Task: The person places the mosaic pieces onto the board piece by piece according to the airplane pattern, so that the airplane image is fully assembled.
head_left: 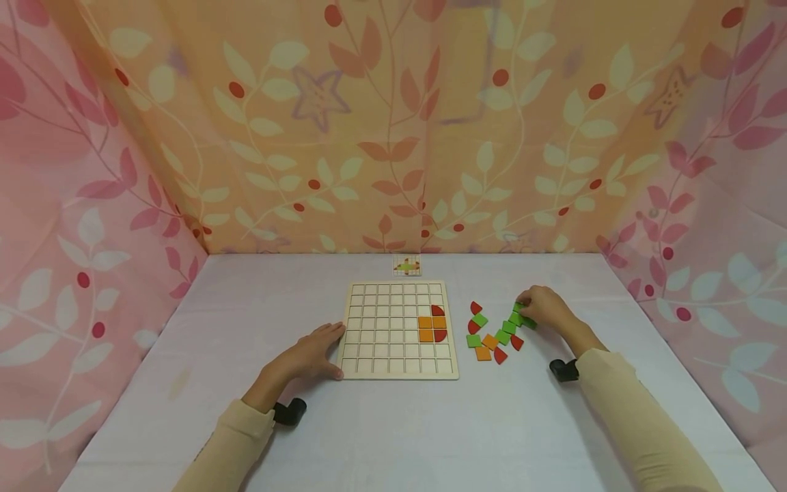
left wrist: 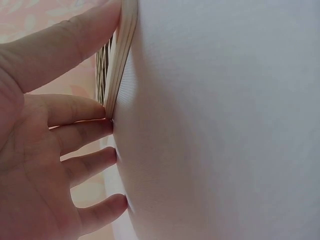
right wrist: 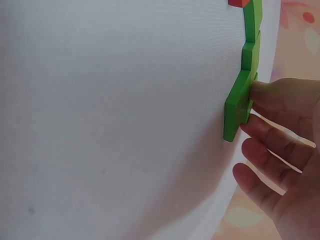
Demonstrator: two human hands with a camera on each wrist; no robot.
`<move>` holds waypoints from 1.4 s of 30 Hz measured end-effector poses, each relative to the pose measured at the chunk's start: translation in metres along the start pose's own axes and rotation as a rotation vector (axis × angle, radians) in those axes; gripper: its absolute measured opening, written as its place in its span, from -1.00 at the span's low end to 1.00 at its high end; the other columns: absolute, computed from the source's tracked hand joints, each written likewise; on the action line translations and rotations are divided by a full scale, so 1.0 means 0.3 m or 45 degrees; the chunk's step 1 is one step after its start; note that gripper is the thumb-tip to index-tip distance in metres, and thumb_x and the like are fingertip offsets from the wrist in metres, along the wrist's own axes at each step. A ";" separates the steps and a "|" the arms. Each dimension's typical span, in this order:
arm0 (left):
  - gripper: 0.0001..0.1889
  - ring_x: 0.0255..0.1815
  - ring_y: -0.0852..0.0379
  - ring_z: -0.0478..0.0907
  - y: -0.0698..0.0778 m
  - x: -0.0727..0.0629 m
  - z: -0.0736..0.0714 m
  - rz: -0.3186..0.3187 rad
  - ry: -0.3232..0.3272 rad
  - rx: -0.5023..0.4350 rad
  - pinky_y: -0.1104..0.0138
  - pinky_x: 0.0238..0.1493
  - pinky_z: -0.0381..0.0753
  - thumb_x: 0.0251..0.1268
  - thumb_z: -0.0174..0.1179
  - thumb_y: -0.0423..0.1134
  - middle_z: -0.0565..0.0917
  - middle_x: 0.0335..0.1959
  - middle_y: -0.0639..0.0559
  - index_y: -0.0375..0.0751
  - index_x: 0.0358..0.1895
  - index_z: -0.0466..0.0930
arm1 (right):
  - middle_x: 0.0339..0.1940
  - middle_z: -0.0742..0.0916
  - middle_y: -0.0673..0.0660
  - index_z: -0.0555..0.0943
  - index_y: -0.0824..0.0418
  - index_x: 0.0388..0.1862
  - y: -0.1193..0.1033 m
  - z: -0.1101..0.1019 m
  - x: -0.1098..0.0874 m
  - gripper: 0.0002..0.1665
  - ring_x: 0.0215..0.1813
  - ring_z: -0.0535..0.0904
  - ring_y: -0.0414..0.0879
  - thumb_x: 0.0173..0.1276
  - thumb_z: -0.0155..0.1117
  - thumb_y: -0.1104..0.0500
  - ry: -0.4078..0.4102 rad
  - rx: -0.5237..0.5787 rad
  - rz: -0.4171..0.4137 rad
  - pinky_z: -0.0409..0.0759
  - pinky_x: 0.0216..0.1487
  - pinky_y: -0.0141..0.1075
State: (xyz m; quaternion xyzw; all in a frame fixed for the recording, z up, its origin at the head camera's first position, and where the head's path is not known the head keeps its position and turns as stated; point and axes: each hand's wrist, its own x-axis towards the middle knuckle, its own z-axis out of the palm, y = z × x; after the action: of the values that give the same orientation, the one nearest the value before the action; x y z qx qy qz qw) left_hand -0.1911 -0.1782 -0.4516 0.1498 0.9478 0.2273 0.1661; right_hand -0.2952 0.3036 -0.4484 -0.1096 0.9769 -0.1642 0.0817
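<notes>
A light wooden grid board (head_left: 375, 348) lies flat on the table. On its right side sit orange square tiles (head_left: 425, 322) and red quarter-circle tiles (head_left: 440, 335). My left hand (head_left: 311, 352) rests along the board's left edge, fingers spread; the left wrist view has the thumb and index finger touching the board's side (left wrist: 120, 60). To the right of the board, my right hand (head_left: 547, 309) pinches a green square tile (right wrist: 251, 107) between thumb and index finger, at the far end of a run of loose green tiles (head_left: 509, 327). Its other fingers hang loosely bent.
Loose red quarter-circles (head_left: 501, 356), orange squares (head_left: 483, 354) and green squares (head_left: 473, 341) lie between the board and my right hand. Behind the board is a small pattern card (head_left: 407, 265). Patterned curtains (head_left: 393, 137) stand at the back and both sides of the white table (head_left: 393, 437).
</notes>
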 end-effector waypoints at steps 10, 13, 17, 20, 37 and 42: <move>0.01 0.57 -0.29 0.00 -0.002 0.002 -0.003 -0.019 -0.001 -0.018 -0.26 0.44 0.05 -0.07 0.50 -0.15 0.15 0.55 -0.22 -0.35 0.48 0.14 | -0.21 0.69 0.32 0.66 0.47 -0.06 -0.009 0.006 0.010 -0.67 -0.17 0.54 0.12 0.24 0.29 0.28 0.005 0.014 0.052 0.55 0.04 0.06; 0.01 0.57 -0.29 0.00 -0.003 0.003 -0.003 -0.018 -0.008 -0.011 -0.25 0.45 0.05 -0.06 0.50 -0.15 0.15 0.55 -0.22 -0.35 0.48 0.14 | -0.21 0.70 0.32 0.66 0.46 -0.06 -0.013 0.005 0.009 -0.67 -0.18 0.54 0.12 0.24 0.29 0.28 0.001 0.001 0.057 0.55 0.05 0.06; 0.01 0.57 -0.29 0.00 -0.007 0.005 -0.002 -0.015 -0.013 -0.005 -0.26 0.44 0.06 -0.06 0.50 -0.15 0.15 0.55 -0.22 -0.36 0.48 0.15 | -0.21 0.71 0.32 0.67 0.47 -0.07 -0.012 0.006 0.008 -0.67 -0.18 0.56 0.12 0.23 0.30 0.29 0.012 -0.006 0.047 0.56 0.05 0.06; 0.01 0.57 -0.28 -0.01 -0.010 0.007 -0.001 -0.018 -0.013 -0.010 -0.26 0.45 0.05 -0.06 0.50 -0.15 0.14 0.55 -0.22 -0.35 0.48 0.14 | -0.21 0.71 0.32 0.66 0.48 -0.07 -0.011 0.007 0.008 -0.66 -0.17 0.56 0.12 0.22 0.30 0.29 0.018 0.000 0.043 0.55 0.04 0.06; 0.01 0.56 -0.30 0.00 0.005 0.000 -0.007 -0.007 -0.013 -0.010 -0.28 0.43 0.07 -0.06 0.50 -0.16 0.15 0.54 -0.25 -0.37 0.48 0.14 | -0.21 0.69 0.31 0.65 0.47 -0.05 -0.010 0.002 0.002 -0.63 -0.17 0.52 0.12 0.22 0.33 0.26 0.024 0.006 0.064 0.55 0.07 0.06; 0.01 0.56 -0.31 0.01 0.008 -0.002 -0.006 -0.005 -0.019 -0.001 -0.31 0.41 0.07 -0.07 0.51 -0.15 0.16 0.54 -0.26 -0.37 0.47 0.15 | -0.26 0.71 0.29 0.67 0.45 -0.07 -0.028 0.006 0.000 -0.64 -0.23 0.52 0.07 0.20 0.33 0.24 0.063 0.031 -0.003 0.57 -0.04 -0.01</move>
State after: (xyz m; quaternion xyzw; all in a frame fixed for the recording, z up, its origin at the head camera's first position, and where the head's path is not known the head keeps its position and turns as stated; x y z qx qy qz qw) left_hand -0.1909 -0.1770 -0.4488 0.1496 0.9467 0.2263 0.1736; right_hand -0.2933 0.2954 -0.4472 -0.1055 0.9765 -0.1787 0.0587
